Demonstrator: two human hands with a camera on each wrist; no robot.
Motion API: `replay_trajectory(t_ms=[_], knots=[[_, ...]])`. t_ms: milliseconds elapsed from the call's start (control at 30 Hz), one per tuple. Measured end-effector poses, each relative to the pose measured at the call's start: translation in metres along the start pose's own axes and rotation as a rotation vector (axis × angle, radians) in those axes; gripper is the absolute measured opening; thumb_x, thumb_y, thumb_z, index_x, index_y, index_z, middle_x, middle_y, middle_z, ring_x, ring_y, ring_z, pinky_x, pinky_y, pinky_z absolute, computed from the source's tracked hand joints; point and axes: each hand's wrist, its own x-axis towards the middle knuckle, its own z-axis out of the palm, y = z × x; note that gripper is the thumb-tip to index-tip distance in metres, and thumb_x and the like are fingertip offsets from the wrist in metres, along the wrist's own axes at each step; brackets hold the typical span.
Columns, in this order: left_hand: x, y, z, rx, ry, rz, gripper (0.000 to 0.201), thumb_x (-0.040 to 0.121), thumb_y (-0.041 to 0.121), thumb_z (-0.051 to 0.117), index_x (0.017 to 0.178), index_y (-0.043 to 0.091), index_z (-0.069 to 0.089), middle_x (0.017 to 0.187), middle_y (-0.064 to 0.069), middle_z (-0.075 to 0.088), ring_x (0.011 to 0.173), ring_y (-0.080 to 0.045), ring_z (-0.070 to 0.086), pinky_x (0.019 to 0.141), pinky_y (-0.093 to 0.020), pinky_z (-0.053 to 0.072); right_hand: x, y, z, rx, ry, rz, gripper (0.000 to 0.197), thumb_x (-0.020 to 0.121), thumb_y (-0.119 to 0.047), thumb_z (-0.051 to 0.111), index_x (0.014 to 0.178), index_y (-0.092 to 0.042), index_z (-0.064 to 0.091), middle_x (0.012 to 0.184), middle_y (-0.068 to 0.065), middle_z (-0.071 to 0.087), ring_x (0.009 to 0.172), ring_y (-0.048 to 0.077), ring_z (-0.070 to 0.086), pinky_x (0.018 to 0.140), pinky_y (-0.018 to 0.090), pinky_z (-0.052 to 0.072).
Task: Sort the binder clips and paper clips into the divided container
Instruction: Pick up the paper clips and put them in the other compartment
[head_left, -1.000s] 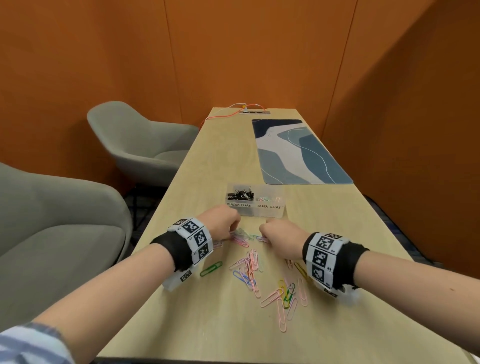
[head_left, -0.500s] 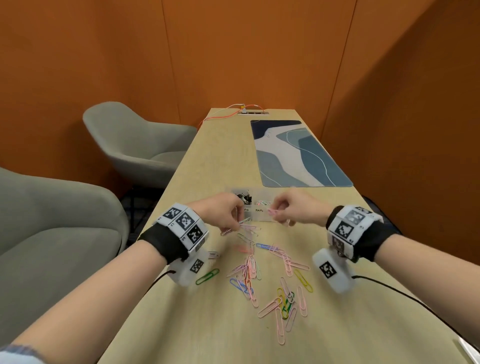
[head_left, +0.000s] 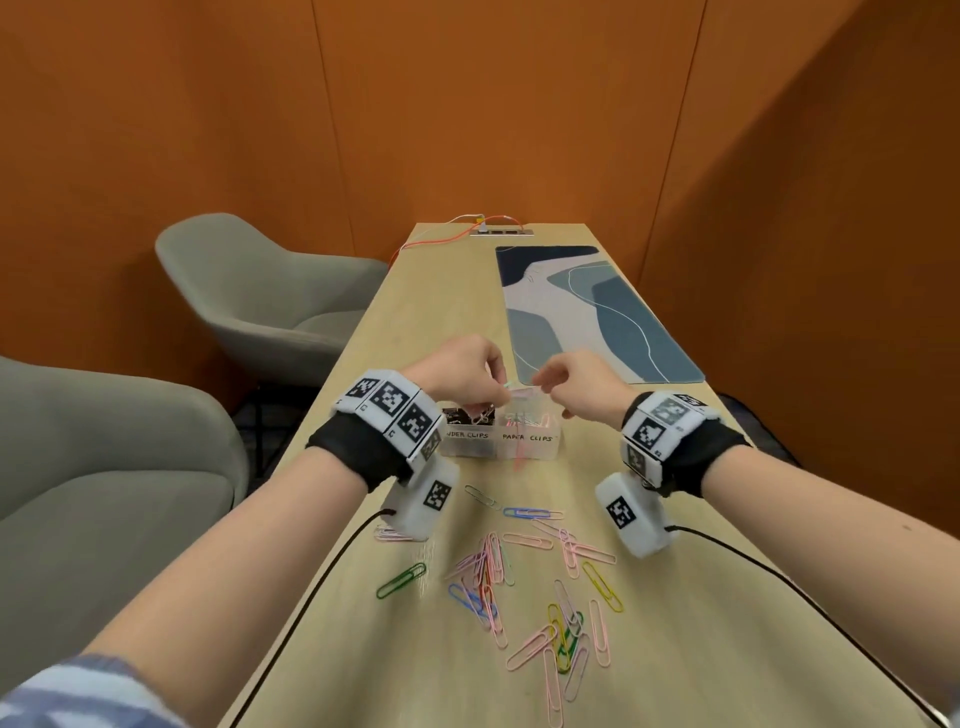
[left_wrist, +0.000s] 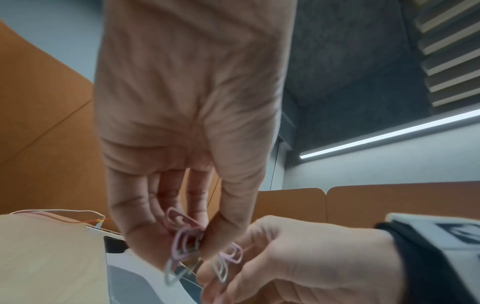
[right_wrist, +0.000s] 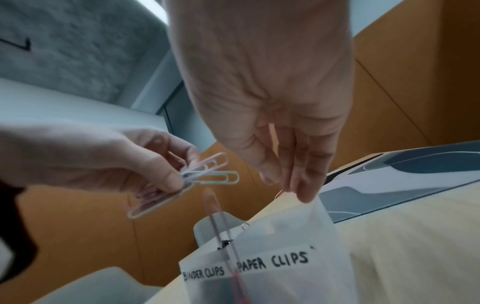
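A clear divided container (head_left: 524, 448) (right_wrist: 285, 236) stands mid-table, labelled BINDER CLIPS on the left and PAPER CLIPS on the right. Black binder clips (head_left: 462, 415) fill the left part, and paper clips (head_left: 535, 420) lie in the right. My left hand (head_left: 496, 397) (left_wrist: 200, 240) (right_wrist: 179, 179) hovers over the container and pinches a small bunch of pastel paper clips (right_wrist: 207, 174). My right hand (head_left: 543, 382) (right_wrist: 283, 183) hangs over the right part, fingers straight and holding nothing. A blurred pink clip (right_wrist: 218, 216) is in the air below it. Several coloured paper clips (head_left: 519, 571) lie loose nearer me.
A blue patterned desk mat (head_left: 587, 312) lies beyond the container on the right. Two grey armchairs (head_left: 270, 291) (head_left: 104, 457) stand by the table's left edge. An orange cable (head_left: 441, 240) runs to a socket at the far end. Orange walls close in on both sides.
Both hands lifted off the loose pile and moved forward to above the container. The left carries a bunch of clips; the right's fingers have opened and a pink clip is dropping.
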Motion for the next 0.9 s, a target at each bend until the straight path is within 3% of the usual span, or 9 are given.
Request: replay_trajectory(t_ms=[167, 333, 400, 467, 633, 733, 800, 833, 900], knots=[[0.025, 0.005, -0.005, -0.028, 0.018, -0.053, 0.007, 0.079, 0.002, 0.064, 0.082, 0.007, 0.060, 0.061, -0.006, 0.062, 0.050, -0.015, 0.058, 0.058, -0.025, 0.057, -0.025, 0.025, -0.010, 0.019, 0.042, 0.028, 0.036, 0.085, 0.002, 0.039, 0.101, -0.012, 0.069, 0.105, 0.007, 0.065, 0.092, 0.034, 0.066, 0.074, 0.042, 0.060], [0.041, 0.008, 0.003, 0.093, 0.035, -0.087, 0.015, 0.077, 0.004, 0.067, 0.091, 0.000, 0.067, 0.077, -0.010, 0.065, 0.074, -0.024, 0.064, 0.082, -0.041, 0.059, -0.041, 0.046, -0.011, 0.029, -0.008, 0.044, 0.029, 0.087, 0.001, 0.045, 0.100, -0.010, 0.068, 0.100, 0.003, 0.061, 0.091, 0.019, 0.056, 0.059, 0.025, 0.052], [0.044, 0.011, 0.013, 0.181, -0.011, -0.092, 0.021, 0.075, 0.001, 0.068, 0.096, -0.004, 0.069, 0.076, -0.011, 0.065, 0.076, -0.026, 0.064, 0.084, -0.042, 0.059, -0.047, 0.051, -0.008, -0.018, -0.044, 0.034, 0.027, 0.087, 0.000, 0.047, 0.098, -0.012, 0.069, 0.097, 0.001, 0.061, 0.091, 0.017, 0.054, 0.063, 0.024, 0.048], [0.046, 0.013, 0.023, 0.271, -0.037, -0.092, 0.026, 0.075, 0.001, 0.071, 0.100, -0.004, 0.069, 0.083, -0.012, 0.067, 0.084, -0.028, 0.068, 0.085, -0.041, 0.058, -0.053, 0.052, -0.002, -0.114, -0.094, -0.003, 0.028, 0.085, -0.001, 0.048, 0.098, -0.013, 0.070, 0.100, 0.002, 0.066, 0.091, 0.017, 0.056, 0.075, 0.026, 0.046], [0.048, 0.016, 0.032, 0.272, -0.037, -0.077, 0.030, 0.082, 0.007, 0.067, 0.110, -0.002, 0.066, 0.107, -0.018, 0.070, 0.101, -0.031, 0.068, 0.087, -0.035, 0.055, -0.062, 0.036, 0.022, -0.296, -0.225, -0.149, 0.046, 0.081, 0.000, 0.040, 0.119, -0.016, 0.061, 0.123, 0.002, 0.065, 0.112, 0.020, 0.058, 0.095, 0.027, 0.044], [0.037, 0.014, 0.026, 0.240, 0.043, 0.000, 0.027, 0.089, 0.012, 0.054, 0.110, 0.005, 0.069, 0.108, -0.014, 0.071, 0.101, -0.030, 0.066, 0.082, -0.030, 0.049, -0.055, 0.024, 0.039, -0.386, -0.273, -0.227, 0.038, 0.084, -0.012, 0.041, 0.116, -0.016, 0.059, 0.118, 0.008, 0.066, 0.105, 0.028, 0.060, 0.089, 0.035, 0.049], [0.026, 0.009, 0.020, 0.215, 0.089, 0.046, 0.027, 0.089, 0.017, 0.051, 0.107, 0.010, 0.070, 0.107, -0.008, 0.071, 0.098, -0.028, 0.066, 0.080, -0.027, 0.045, -0.048, 0.019, 0.047, -0.445, -0.288, -0.211, 0.018, 0.085, -0.019, 0.045, 0.096, -0.010, 0.058, 0.108, 0.013, 0.065, 0.090, 0.029, 0.058, 0.077, 0.032, 0.047], [0.018, 0.004, 0.018, 0.204, 0.097, 0.060, 0.025, 0.089, 0.019, 0.051, 0.103, 0.012, 0.070, 0.103, -0.006, 0.071, 0.097, -0.027, 0.065, 0.078, -0.026, 0.043, -0.045, 0.017, 0.051, -0.479, -0.297, -0.205, 0.012, 0.083, -0.020, 0.049, 0.088, -0.010, 0.054, 0.106, 0.016, 0.063, 0.090, 0.030, 0.057, 0.075, 0.031, 0.046], [-0.002, -0.007, 0.018, 0.216, 0.097, 0.079, 0.021, 0.088, 0.021, 0.053, 0.097, 0.013, 0.071, 0.092, -0.003, 0.068, 0.091, -0.025, 0.064, 0.071, -0.023, 0.038, -0.044, 0.012, 0.058, -0.539, -0.326, -0.191, 0.023, 0.081, -0.028, 0.055, 0.095, -0.009, 0.057, 0.115, 0.019, 0.055, 0.105, 0.034, 0.054, 0.085, 0.036, 0.048]])
